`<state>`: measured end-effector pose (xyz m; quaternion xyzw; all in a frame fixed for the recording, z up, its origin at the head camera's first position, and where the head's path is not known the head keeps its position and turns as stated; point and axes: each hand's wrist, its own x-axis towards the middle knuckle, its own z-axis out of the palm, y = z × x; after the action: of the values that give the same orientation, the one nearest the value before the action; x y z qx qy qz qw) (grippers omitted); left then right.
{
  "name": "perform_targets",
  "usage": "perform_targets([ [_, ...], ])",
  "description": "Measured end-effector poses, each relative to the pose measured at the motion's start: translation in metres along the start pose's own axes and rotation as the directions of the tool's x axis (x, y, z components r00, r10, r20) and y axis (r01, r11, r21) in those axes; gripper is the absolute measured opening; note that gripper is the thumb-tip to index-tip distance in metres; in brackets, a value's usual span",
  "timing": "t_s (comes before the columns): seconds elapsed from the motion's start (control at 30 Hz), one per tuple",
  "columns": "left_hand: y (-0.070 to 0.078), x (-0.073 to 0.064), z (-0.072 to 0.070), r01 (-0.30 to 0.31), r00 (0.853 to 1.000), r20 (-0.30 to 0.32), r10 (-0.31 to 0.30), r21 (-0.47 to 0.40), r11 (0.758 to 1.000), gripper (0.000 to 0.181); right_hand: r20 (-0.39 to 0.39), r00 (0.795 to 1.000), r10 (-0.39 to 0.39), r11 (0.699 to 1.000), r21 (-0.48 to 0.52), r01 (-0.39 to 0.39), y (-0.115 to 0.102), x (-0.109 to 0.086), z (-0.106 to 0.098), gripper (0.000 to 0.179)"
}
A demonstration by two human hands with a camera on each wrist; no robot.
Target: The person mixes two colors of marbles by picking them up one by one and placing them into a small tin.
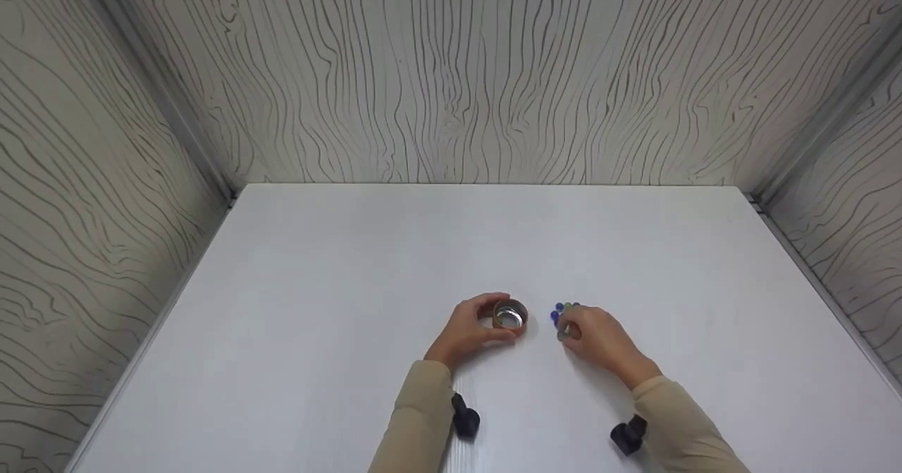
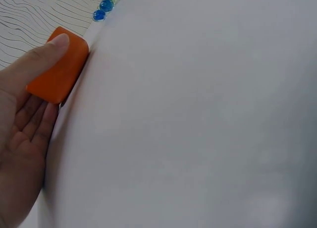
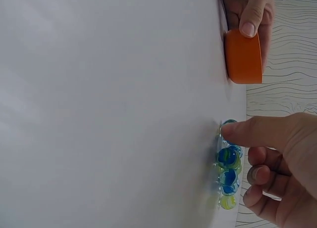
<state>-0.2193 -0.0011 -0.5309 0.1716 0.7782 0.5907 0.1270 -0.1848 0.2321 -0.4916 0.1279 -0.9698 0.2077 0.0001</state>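
Note:
A small round orange tin [image 3: 243, 59] with a shiny silver inside stands upright on the white table. My left hand [image 1: 466, 326] grips its side, the thumb [image 2: 44, 57] on one face and the fingers around the far side. To the right of the tin lies a close cluster of blue, green and clear glass marbles [image 3: 228, 176]. Over this cluster is my right hand [image 1: 599, 333], its thumb [image 3: 242, 133] pressed against a marble [image 1: 561, 335] at the near end. The index finger is hidden behind the thumb; the other fingers are curled beside the marbles.
The white table [image 1: 317, 268] spreads around both hands. Wood-grain panels [image 1: 451, 78] rise at its back and sides. A black wrist camera [image 1: 465, 420] sits on the left sleeve and another camera [image 1: 627, 436] on the right.

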Motion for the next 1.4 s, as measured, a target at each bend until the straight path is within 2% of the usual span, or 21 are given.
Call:
perform_targets([
  [0.4,0.0,0.002,-0.001,-0.027,1.0,0.009,0.027,0.024,0.999,0.063,-0.01,0.999,-0.032,0.999,-0.018,0.032,0.0,0.001,-0.002,0.01],
  [0.6,0.001,0.001,-0.001,-0.023,1.0,0.006,0.023,0.037,0.999,0.063,0.006,1.0,-0.01,1.0,-0.011,0.01,0.0,0.001,-0.003,0.008],
  [0.8,0.001,0.001,0.001,0.006,1.0,-0.005,-0.006,0.017,1.0,0.063,0.001,1.0,0.005,1.0,0.009,-0.005,-0.001,0.001,-0.004,0.013],
  [1.4,-0.001,0.001,0.001,0.006,1.0,-0.008,-0.006,0.027,1.0,0.063,0.031,0.998,0.051,0.999,0.0,-0.051,-0.008,0.003,-0.011,0.011],
])
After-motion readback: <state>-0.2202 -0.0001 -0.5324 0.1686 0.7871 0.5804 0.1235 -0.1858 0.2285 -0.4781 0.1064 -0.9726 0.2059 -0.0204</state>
